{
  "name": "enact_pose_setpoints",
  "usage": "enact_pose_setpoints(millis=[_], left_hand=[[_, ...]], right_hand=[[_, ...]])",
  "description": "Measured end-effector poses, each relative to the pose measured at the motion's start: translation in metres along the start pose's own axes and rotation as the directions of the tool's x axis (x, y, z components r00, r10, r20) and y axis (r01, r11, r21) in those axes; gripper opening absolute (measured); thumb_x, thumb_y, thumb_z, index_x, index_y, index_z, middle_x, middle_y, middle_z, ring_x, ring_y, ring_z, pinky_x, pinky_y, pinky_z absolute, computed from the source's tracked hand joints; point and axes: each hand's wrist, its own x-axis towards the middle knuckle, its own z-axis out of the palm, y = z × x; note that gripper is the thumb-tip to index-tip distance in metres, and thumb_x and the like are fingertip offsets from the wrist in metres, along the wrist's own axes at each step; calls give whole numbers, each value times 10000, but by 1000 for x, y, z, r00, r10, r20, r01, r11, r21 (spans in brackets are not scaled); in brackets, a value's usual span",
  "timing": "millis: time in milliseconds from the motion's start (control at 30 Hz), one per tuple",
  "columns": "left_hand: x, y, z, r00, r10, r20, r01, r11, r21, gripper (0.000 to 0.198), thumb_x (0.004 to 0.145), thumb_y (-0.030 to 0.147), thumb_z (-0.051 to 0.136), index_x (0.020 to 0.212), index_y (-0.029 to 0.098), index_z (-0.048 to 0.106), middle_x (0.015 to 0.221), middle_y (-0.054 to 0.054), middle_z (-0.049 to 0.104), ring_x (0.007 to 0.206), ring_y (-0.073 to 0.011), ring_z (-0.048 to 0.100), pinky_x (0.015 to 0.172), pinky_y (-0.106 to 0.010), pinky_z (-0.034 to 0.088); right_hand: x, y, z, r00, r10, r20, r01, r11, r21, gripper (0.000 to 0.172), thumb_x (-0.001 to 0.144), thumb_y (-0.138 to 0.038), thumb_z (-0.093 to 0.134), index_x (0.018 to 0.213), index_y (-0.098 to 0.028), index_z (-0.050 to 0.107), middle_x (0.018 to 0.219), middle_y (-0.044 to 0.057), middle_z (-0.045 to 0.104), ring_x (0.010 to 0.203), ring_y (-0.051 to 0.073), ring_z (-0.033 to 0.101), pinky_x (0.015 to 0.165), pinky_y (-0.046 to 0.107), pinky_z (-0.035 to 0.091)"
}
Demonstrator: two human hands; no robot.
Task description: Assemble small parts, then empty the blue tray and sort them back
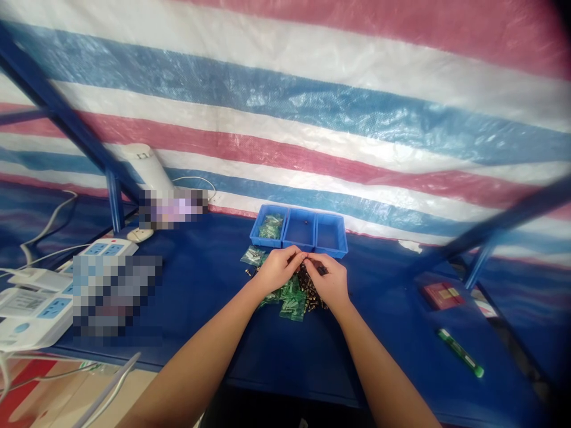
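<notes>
My left hand [280, 270] and my right hand [328, 278] meet at the fingertips over a heap on the blue table. Both are closed in a pinch, and whatever lies between the fingers is too small to make out. Beneath them are small green plastic packets [293, 300] and a pile of loose brass-coloured and dark screw-like pieces [312, 291]. Another clear packet with metal pieces [253, 255] lies left of my left hand. Just beyond stand three joined blue bins; the left bin [252, 233] holds green packets. The middle bin [298, 233] has a tiny dark speck inside.
White power strips [49, 309] with cables lie at the left, beside a blurred-out item. A white cylinder [149, 169] leans at the back left. On the right are a red box [442, 295] and a green tube [461, 353]. Striped sheeting [285, 125] hangs behind the table.
</notes>
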Motion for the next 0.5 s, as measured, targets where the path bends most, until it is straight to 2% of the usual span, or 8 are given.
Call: enact_pose_setpoints(millis=[233,367,500], left_hand=[[-1,-2,0,1000,-25,8,25,999,-46,285,943,439,476,959,192,618,681,15,647,595,-125,579,564,-222,426],[-1,0,0,1000,-4,9,4,999,-36,321,967,421,426,837,184,599,670,16,635,593,-120,576,584,-224,429],[-1,4,-4,1000,-6,7,5,1000,4,352,973,423,408,806,180,599,661,14,629,593,-121,567,598,-227,425]], right_hand=[[0,4,1,999,17,-42,-15,1000,27,171,869,-291,607,960,-222,734,909,42,738,757,180,679,753,312,555],[0,6,1,996,67,-55,-63,996,66,203,854,-293,628,1013,-214,727,890,42,738,745,178,678,751,312,555],[0,5,1,992,119,-49,-113,986,124,179,828,-305,661,958,-215,745,886,45,737,761,185,675,777,327,546]])
